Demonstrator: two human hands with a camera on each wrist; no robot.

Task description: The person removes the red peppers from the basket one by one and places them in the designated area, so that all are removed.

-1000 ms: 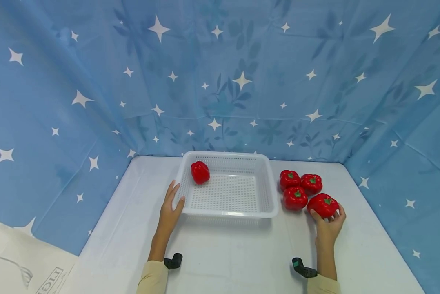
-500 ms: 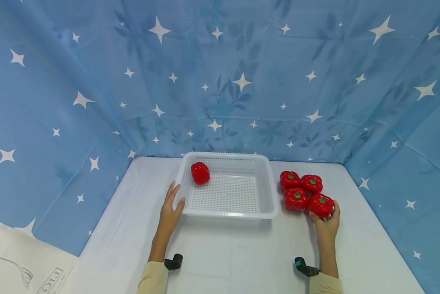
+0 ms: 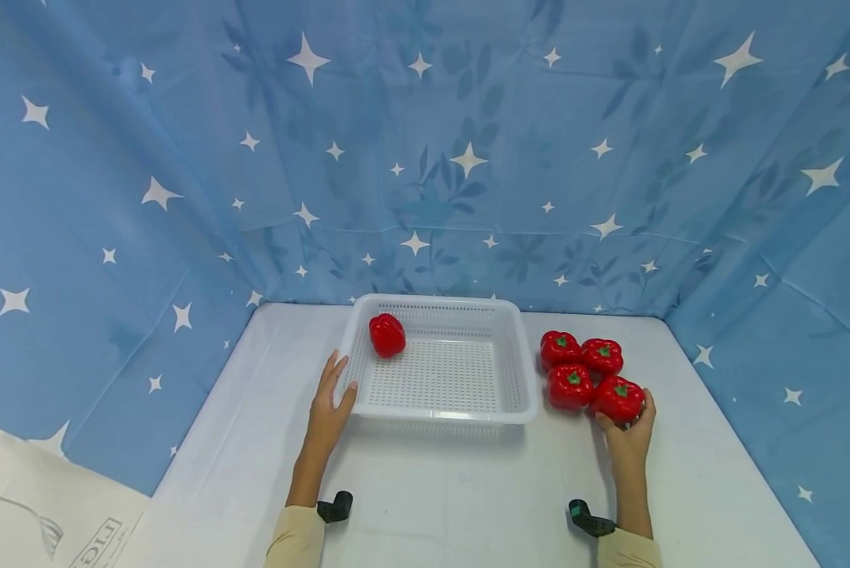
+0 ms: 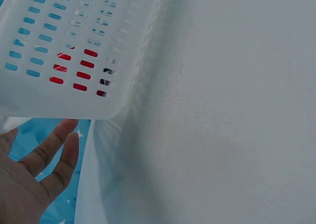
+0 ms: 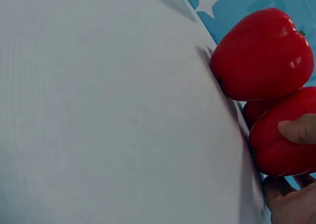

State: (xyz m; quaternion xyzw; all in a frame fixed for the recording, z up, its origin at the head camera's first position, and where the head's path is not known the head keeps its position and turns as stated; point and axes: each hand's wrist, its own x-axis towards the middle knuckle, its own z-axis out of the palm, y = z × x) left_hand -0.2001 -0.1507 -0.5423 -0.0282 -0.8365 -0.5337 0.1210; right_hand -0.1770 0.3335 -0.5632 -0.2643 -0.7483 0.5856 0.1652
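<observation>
My right hand (image 3: pixel 631 442) holds the front-right red bell pepper (image 3: pixel 618 398), thumb on its left side and fingers around its right. In the right wrist view the thumb presses the held pepper's skin, and fingertips show beneath. Close against it stand a front-left bell pepper (image 3: pixel 570 386), a back-left bell pepper (image 3: pixel 560 349) and a back-right bell pepper (image 3: pixel 602 357), stems up. My left hand (image 3: pixel 329 410) rests at the left front corner of a white perforated basket (image 3: pixel 425 414), fingers mostly straight and spread. Inside, one red bell pepper (image 3: pixel 387 336) lies on its side.
A white cloth covers the table (image 3: pixel 439 497). Blue star-printed curtain (image 3: pixel 425 158) hangs behind and on both sides. Each wrist carries a small black camera, such as the left camera (image 3: pixel 335 506). A cream printed cloth (image 3: pixel 42 505) shows at lower left.
My right hand has brought its bell pepper left, against the other three, and the pepper now sits more upright. Over the last half second it barely moves. My left hand and the basket stay put.
</observation>
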